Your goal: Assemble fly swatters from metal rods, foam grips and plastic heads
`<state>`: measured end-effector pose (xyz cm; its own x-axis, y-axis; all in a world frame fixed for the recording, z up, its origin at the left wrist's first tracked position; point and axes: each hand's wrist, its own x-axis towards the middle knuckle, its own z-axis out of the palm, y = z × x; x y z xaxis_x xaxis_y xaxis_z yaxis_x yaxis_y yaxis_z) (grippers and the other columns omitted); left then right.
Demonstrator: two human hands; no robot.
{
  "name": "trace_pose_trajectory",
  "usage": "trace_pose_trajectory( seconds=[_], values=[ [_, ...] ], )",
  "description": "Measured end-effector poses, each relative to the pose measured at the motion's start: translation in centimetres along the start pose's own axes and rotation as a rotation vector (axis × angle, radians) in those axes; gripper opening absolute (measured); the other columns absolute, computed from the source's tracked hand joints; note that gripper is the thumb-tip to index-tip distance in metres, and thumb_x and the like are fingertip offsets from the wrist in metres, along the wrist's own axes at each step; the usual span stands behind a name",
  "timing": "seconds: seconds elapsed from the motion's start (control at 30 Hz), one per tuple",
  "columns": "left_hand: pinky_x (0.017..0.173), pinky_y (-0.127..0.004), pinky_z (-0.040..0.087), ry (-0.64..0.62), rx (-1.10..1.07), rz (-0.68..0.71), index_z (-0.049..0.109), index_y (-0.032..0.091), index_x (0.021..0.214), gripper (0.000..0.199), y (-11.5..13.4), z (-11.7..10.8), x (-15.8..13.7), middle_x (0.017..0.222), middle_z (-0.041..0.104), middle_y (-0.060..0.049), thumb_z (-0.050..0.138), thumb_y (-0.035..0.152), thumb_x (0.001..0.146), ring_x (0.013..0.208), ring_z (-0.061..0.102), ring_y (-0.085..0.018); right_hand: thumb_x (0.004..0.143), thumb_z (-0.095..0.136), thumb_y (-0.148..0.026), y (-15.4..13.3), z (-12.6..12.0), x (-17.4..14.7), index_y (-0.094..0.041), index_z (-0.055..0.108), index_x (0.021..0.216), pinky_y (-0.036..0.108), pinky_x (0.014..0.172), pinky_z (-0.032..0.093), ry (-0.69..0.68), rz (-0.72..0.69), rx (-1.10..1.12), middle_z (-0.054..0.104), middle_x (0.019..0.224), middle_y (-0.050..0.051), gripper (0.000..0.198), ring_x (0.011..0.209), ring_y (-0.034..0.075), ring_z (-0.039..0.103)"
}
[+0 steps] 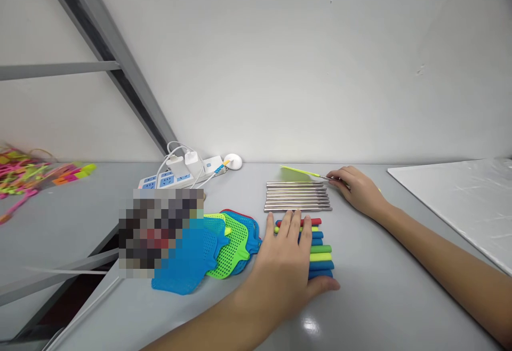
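My right hand (358,191) pinches the metal rod of a fly swatter (299,174). The swatter's yellow-green head points left and is seen nearly edge-on, behind a row of metal rods (296,197). A bit of yellow shows past the hand's far side. Fingers spread, my left hand (284,260) lies flat over a row of coloured handles (321,257) in red, blue, green and yellow, partly hiding them. Left of that hand, loose fly swatter heads (232,249) in blue, green and teal overlap in a pile.
A power strip (172,180) with white plugs and cables stands near the wall, beside a round white object (233,161). A pixelated patch covers something at left. Bright coloured pieces (36,175) lie far left, past a grey metal frame (120,73). A white wrapped panel (460,196) lies right.
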<state>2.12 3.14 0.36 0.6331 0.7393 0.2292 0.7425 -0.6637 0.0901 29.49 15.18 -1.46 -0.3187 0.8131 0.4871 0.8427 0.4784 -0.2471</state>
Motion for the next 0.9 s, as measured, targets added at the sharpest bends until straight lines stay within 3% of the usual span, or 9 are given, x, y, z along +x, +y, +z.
trace_pose_trajectory(
  seconds=[0.3,0.6,0.9],
  values=[
    [0.117,-0.065,0.017,-0.118,-0.115,-0.094,0.035,0.011,0.152,0.092,-0.6,-0.8,0.7,0.158,0.031,-0.018,0.019,0.077,0.09,0.148,0.023,-0.036,0.1,0.043,-0.034,0.4,0.3,0.0,-0.025,0.063,0.108,0.037,0.076,0.048,0.02,-0.014,-0.012,0.067,0.096,0.007,0.023,0.093,0.025,0.059],
    [0.116,-0.07,0.003,-0.172,-0.145,-0.11,0.021,0.007,0.156,0.098,-1.0,-0.6,1.9,0.162,0.012,-0.019,0.03,0.077,0.088,0.15,0.003,-0.04,0.099,0.045,-0.033,0.2,0.4,0.1,-0.025,0.063,0.106,0.037,0.076,0.048,0.032,-0.031,-0.005,0.067,0.095,0.006,0.021,0.091,0.024,0.059],
    [0.115,-0.071,0.007,-0.16,-0.206,-0.108,0.03,0.012,0.154,0.089,-1.2,-0.8,2.2,0.162,0.019,-0.019,0.029,0.074,0.091,0.15,0.007,-0.04,0.1,0.044,-0.03,-0.4,0.0,0.1,-0.024,0.059,0.11,0.036,0.072,0.048,0.165,0.005,-0.003,0.065,0.096,0.007,0.019,0.088,0.023,0.06]
  ],
)
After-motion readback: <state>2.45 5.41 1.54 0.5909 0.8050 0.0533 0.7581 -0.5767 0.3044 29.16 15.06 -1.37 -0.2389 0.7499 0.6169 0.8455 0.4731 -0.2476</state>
